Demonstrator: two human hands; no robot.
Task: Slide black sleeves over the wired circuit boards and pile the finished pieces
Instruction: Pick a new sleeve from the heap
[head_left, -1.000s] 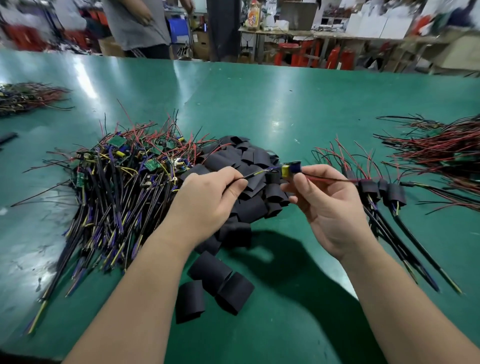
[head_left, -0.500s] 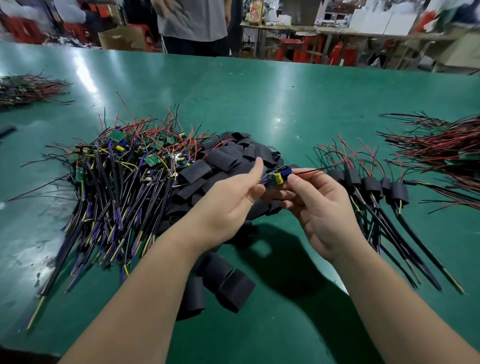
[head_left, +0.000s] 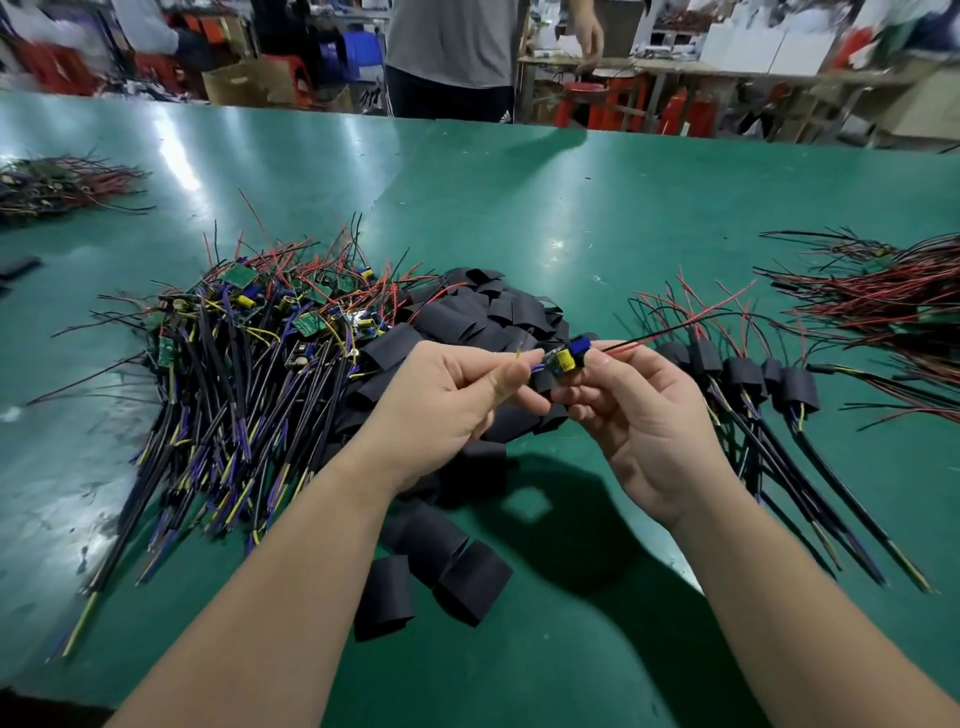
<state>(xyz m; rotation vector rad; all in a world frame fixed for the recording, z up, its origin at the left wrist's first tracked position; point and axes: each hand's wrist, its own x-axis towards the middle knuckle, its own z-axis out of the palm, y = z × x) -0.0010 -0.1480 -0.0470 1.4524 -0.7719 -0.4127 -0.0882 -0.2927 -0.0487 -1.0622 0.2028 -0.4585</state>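
Both hands meet above the green table (head_left: 519, 208). My right hand (head_left: 644, 415) pinches a small wired circuit board (head_left: 563, 359) with a yellow capacitor and a blue part; its red and black leads stick out to the right. My left hand (head_left: 447, 405) pinches the board's yellow and purple wires just left of it. A heap of loose black sleeves (head_left: 483, 322) lies behind and under my hands. Bare wired boards (head_left: 249, 353) are heaped at the left. Sleeved finished pieces (head_left: 748, 379) lie in a row at the right.
Three loose sleeves (head_left: 431, 566) lie near the front edge between my forearms. More wire bundles sit at the far right (head_left: 893, 291) and far left (head_left: 57, 182). A person (head_left: 452, 57) stands behind the table's far edge, among boxes and red stools.
My hands have come closer together, the left sliding along the wires up to the board. The person behind the table has walked to the right.
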